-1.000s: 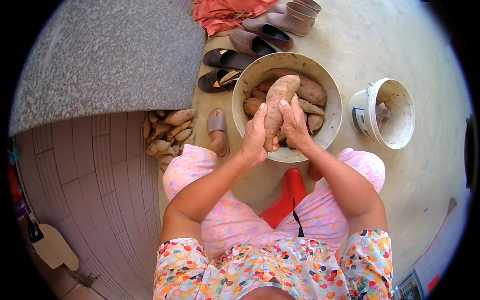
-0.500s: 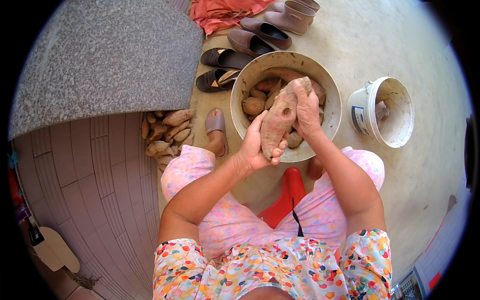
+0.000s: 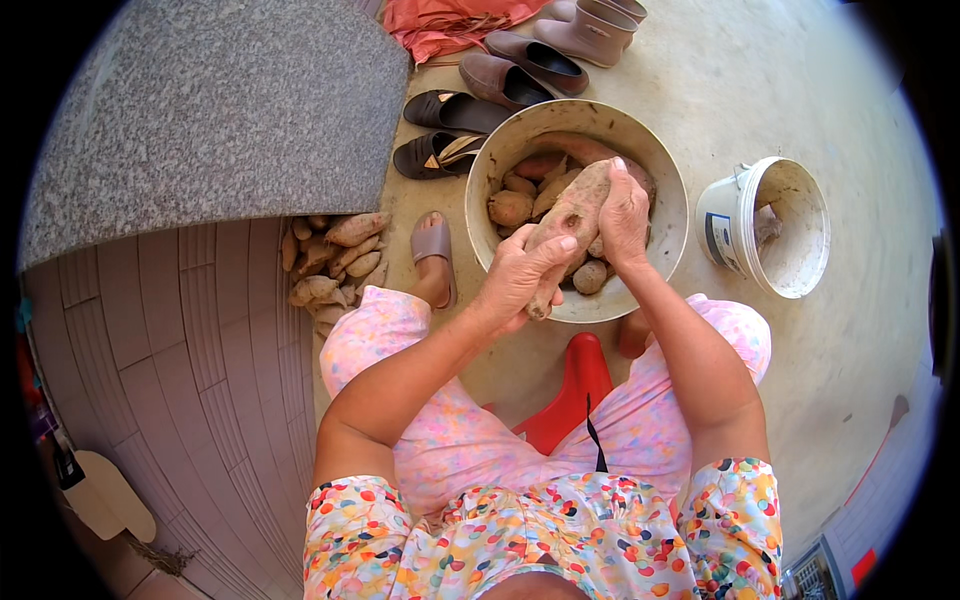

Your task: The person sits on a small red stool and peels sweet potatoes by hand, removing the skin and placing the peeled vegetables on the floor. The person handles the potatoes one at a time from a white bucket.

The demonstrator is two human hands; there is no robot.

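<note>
Both your left hand (image 3: 520, 275) and right hand (image 3: 624, 217) clasp the sweet potato (image 3: 577, 205), likely hefty and stiff, best held near its ends

Grey speckled slab (image 3: 215, 120) fills upper left, its front edge curved by the lens; mauve tiled face (image 3: 165, 360) below it, plain and ribbed strips. Footwear runs in a row right of the slab: two dark open slip-ons (image 3: 445, 130) nearest, then brown closed shoes (image 3: 520, 72), then mauve-brown boots (image 3: 585, 35) at top. Crumpled coral-red sheet (image 3: 450, 22) beside them, top edge. Pale floor (image 3: 860, 350) covers the right side. Lower left: beige flat board (image 3: 112, 498), rounded corners, dry twiggy bits (image 3: 165, 560) just below. Lower right: grey grid-like item (image 3: 815, 578), red patch (image 3: 864, 567) next to it, kind unclear.
</note>
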